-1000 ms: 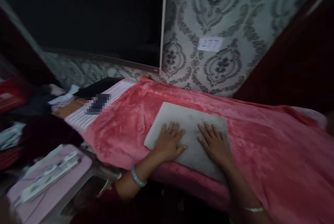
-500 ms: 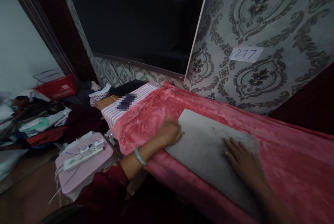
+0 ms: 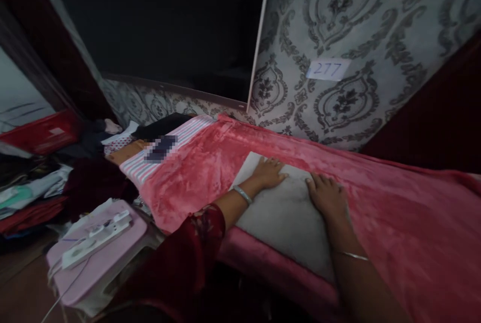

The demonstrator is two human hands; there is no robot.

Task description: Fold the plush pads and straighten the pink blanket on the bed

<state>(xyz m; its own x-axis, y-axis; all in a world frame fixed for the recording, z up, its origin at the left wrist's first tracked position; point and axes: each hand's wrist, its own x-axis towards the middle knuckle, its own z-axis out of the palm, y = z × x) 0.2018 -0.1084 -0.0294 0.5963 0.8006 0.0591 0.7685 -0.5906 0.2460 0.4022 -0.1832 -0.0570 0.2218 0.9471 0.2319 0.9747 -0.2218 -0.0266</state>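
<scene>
A grey, soft-looking piece of fabric (image 3: 289, 212) lies flat on a pink plush blanket (image 3: 394, 222). My left hand (image 3: 269, 172) rests palm down on the fabric near its far edge, fingers stretched out. Over the fabric's right edge lies my right hand (image 3: 327, 195), also flat with the fingers extended. The two hands are apart, with a strip of grey fabric between them. Part of the fabric's right side is covered by my right hand and forearm.
To the left, a power strip (image 3: 97, 240) with a cable sits on a pink stool (image 3: 130, 248). A striped cloth (image 3: 131, 167) lies at the blanket's left end. Piled clothes (image 3: 33, 197) and a red basket (image 3: 41, 132) are beyond. A large dark screen (image 3: 161, 27) hangs behind.
My left hand has moved from the fabric's left edge to its far part and flattened out. My right hand has shifted toward the far right corner. The view has turned slightly right.
</scene>
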